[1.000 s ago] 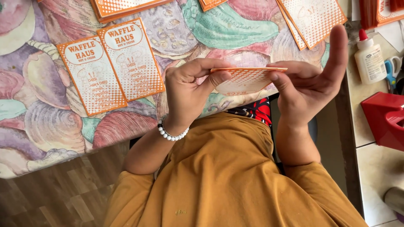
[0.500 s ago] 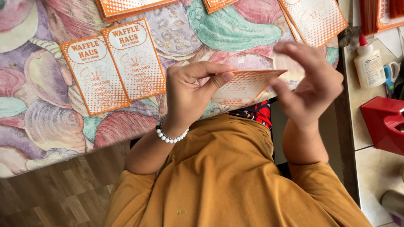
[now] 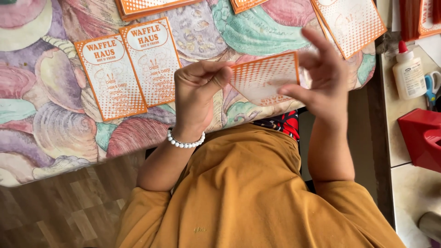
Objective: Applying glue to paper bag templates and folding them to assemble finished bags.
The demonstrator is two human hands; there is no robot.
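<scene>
An orange-and-white dotted card (image 3: 264, 76) is held up in front of the person's chest, above the near edge of the shell-patterned tablecloth (image 3: 41, 115). The left hand (image 3: 200, 98) pinches the card's 9 o'clock edge, fingers curled shut over it and hiding that corner. The right hand (image 3: 321, 82) is at the 3 o'clock edge with fingers spread and blurred, so I cannot tell whether it grips the card or only touches it. At 10 o'clock two printed orange leaflets (image 3: 126, 69) lie flat side by side. At 1 o'clock another leaflet (image 3: 353, 23) is cut off by the frame. At 3 o'clock stand a glue bottle (image 3: 409, 73) and a red box (image 3: 425, 138), partly cropped.
</scene>
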